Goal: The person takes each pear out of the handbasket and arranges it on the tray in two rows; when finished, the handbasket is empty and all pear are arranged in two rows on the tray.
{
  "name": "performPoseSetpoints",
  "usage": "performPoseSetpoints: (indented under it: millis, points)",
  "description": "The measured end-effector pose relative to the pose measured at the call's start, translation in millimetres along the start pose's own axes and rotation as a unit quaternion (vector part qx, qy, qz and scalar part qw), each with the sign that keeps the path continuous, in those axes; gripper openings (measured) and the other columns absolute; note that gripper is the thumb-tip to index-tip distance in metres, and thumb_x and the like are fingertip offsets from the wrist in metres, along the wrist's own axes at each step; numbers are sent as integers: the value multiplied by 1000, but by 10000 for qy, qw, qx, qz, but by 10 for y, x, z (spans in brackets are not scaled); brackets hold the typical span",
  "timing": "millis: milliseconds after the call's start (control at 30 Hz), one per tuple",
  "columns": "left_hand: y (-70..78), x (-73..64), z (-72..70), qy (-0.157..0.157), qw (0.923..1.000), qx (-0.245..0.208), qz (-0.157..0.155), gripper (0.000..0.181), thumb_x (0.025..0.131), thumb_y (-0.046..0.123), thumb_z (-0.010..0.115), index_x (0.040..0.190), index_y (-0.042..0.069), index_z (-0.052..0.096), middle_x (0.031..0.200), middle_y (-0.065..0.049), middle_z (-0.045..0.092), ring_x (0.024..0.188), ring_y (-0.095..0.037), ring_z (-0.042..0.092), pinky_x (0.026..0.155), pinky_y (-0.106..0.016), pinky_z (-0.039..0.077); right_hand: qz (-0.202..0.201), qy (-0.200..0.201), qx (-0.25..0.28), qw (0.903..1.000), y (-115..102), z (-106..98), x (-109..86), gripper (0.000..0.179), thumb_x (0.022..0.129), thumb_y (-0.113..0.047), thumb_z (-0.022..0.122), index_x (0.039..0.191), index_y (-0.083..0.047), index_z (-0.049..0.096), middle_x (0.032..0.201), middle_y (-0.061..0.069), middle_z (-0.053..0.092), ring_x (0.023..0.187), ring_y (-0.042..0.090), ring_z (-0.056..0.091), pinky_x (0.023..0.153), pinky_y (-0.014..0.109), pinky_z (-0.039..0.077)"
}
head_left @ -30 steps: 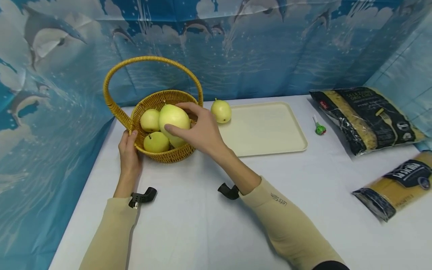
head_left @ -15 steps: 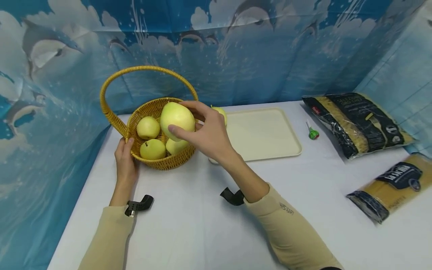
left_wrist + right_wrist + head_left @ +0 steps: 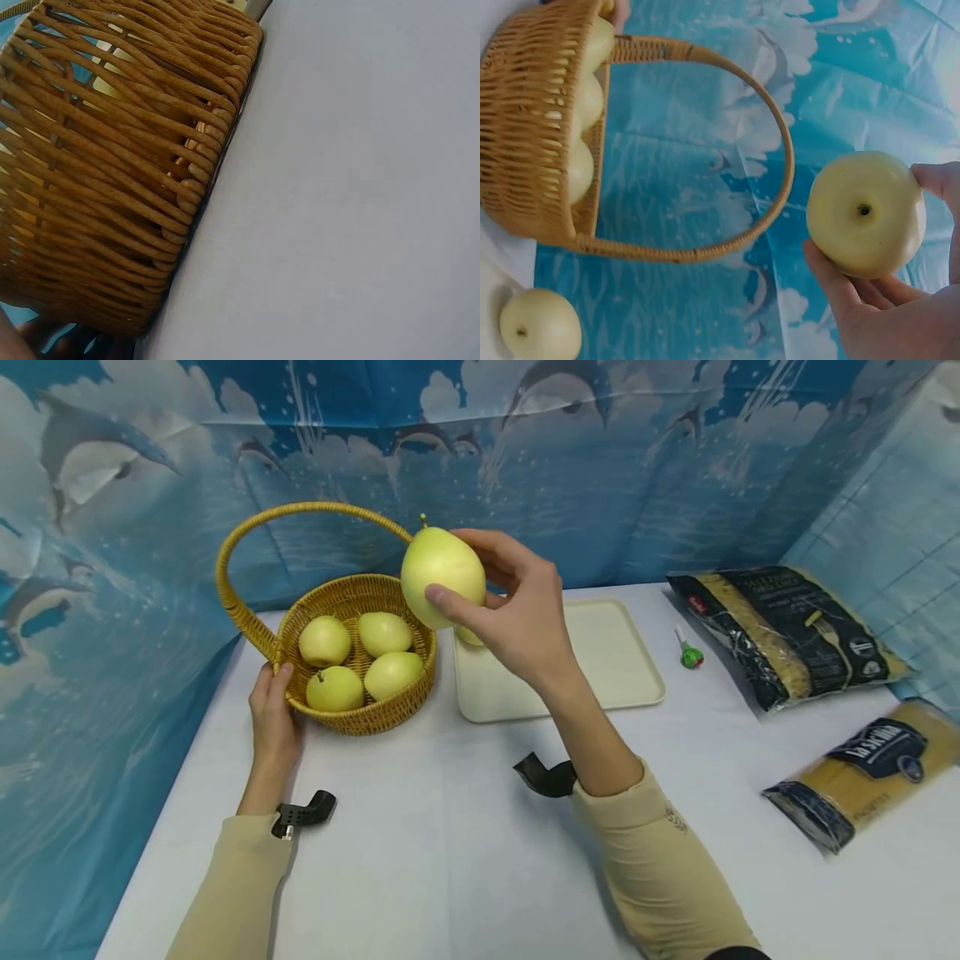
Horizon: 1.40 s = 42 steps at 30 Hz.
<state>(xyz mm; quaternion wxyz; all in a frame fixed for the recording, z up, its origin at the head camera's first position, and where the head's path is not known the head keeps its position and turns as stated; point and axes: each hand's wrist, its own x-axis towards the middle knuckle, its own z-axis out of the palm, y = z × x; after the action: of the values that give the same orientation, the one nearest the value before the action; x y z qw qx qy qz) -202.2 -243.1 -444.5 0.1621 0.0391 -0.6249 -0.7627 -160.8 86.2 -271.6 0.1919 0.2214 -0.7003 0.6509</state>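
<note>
My right hand [image 3: 525, 610] holds a yellow-green pear [image 3: 442, 575] between thumb and fingers, raised above the right rim of a wicker basket [image 3: 367, 718]. In the right wrist view the held pear [image 3: 866, 214] shows its bottom end, with fingertips on both sides. My left hand [image 3: 273, 710] grips the basket's left rim near the foot of its tall handle. Several pears [image 3: 335, 688] lie inside the basket. Another pear [image 3: 468, 636] is on the cream tray [image 3: 495, 700], mostly hidden behind the right hand. The left wrist view is filled by the basket's woven side [image 3: 112, 165].
Right of the tray lies a green-wrapped lollipop [image 3: 690, 655]. Farther right are a black pasta bag [image 3: 795, 631] and a yellow spaghetti pack [image 3: 870, 768]. A blue dolphin-print curtain [image 3: 525, 485] rises behind the white table [image 3: 390, 852].
My right hand has lifted the pear up out of the basket and moved it right, toward the tray. The left hand stays on the basket rim. The head view has shifted slightly.
</note>
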Motion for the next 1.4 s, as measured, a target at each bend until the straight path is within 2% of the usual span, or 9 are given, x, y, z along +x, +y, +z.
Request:
performPoseSetpoints:
  millis: [233, 400, 533, 833, 1133, 1400]
  points:
    - [3, -6, -6, -5, 10000, -25, 24, 45, 109, 28, 54, 144, 1, 54, 132, -7, 60, 116, -13, 58, 91, -17, 50, 72, 501, -2, 9987, 20, -284, 96, 49, 87, -11, 84, 134, -7, 70, 130, 10, 73, 118, 21, 70, 96, 38, 60]
    - [1, -12, -7, -30, 10000, -31, 50, 45, 109, 28, 55, 146, 2, 54, 134, -6, 61, 119, -14, 59, 93, -17, 51, 387, 826, -333, 9953, 181, -461, 149, 49, 86, -16, 86, 133, -8, 71, 130, 10, 73, 119, 21, 70, 103, 37, 54]
    - [-5, -51, -21, 34, 10000, -50, -29, 44, 109, 28, 55, 145, 3, 55, 134, -5, 62, 119, -14, 60, 93, -17, 51, 760, 979, -716, 9897, 372, -563, 153, 51, 87, -21, 87, 134, -10, 71, 131, 9, 72, 119, 20, 69, 102, 36, 53]
    - [11, -33, -8, -16, 9999, -137, -69, 44, 109, 26, 54, 147, 5, 54, 139, -7, 60, 123, -16, 59, 93, -17, 51, 1528, 1169, -1232, 9736, 776, -759, 193, 55, 88, -30, 87, 137, -13, 69, 135, 7, 71, 123, 17, 67, 103, 36, 53]
    - [84, 55, 50, 28, 9994, -354, 42, 41, 108, 24, 56, 142, 1, 57, 132, -8, 62, 116, -15, 60, 89, -18, 51, 2371, 1257, -1517, 9513, 1114, -866, 264, 60, 89, -36, 85, 141, -13, 66, 139, 7, 69, 124, 19, 65, 102, 34, 55]
    - [60, -8, 50, 117, 9988, -439, -163, 41, 108, 23, 56, 142, 1, 57, 132, -8, 62, 116, -14, 60, 89, -18, 51, 2829, 1079, -1925, 9334, 1392, -894, 132, 65, 88, -38, 85, 143, -10, 63, 139, 9, 67, 123, 23, 61, 101, 38, 53]
